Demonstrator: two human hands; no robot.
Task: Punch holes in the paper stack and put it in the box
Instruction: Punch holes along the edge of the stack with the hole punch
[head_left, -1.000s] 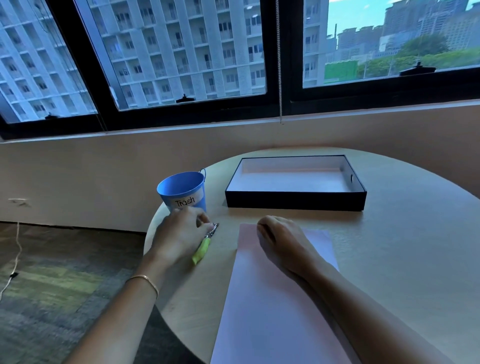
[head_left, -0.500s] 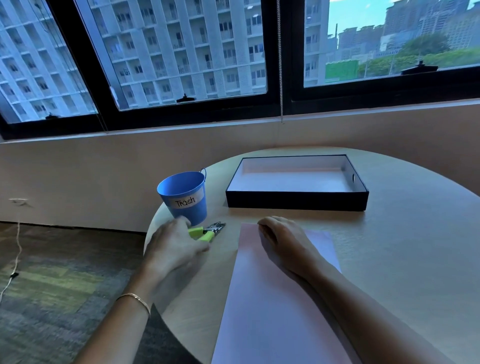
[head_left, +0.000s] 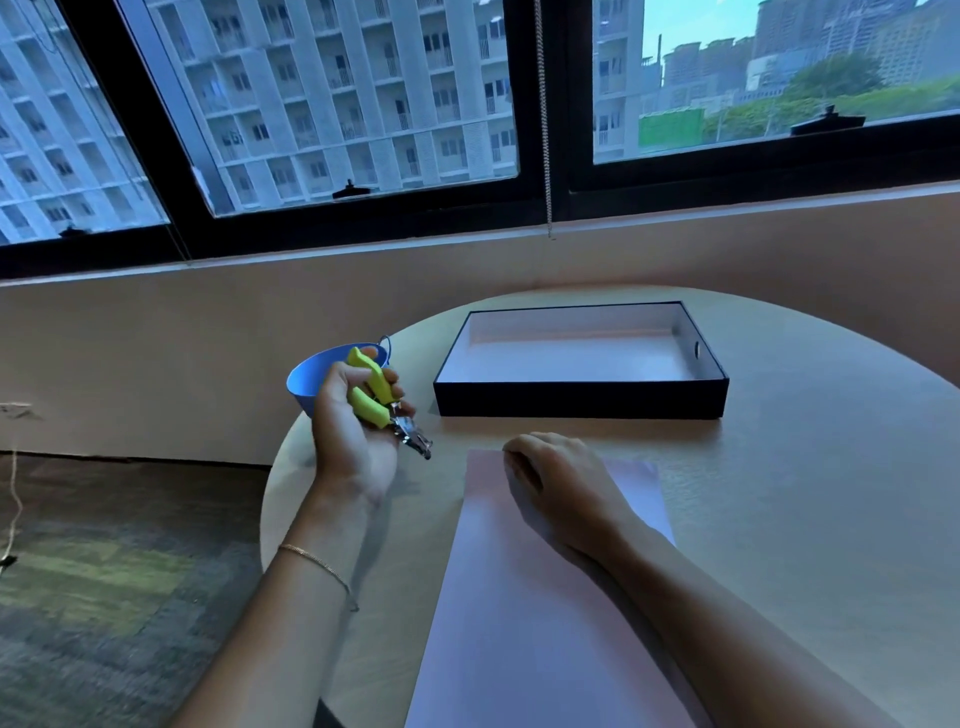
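Left hand (head_left: 353, 441) is now raised off the surface (head_left: 805, 519), palm up, fingers wrapped round the green-handled hole punch (head_left: 371, 392), which lay on the wood half a second ago. Right hand (head_left: 561, 483) is unmoved on the far edge of the paper stack (head_left: 519, 623), fingers curled; grip or mere press, cannot tell. Surface is round, pale wood; carpet (head_left: 104, 597) lower left, windows (head_left: 337, 104) above. Blue bucket (head_left: 306, 382) is partly hidden behind the punch. Black box (head_left: 576, 402) sits beyond the stack, apart.
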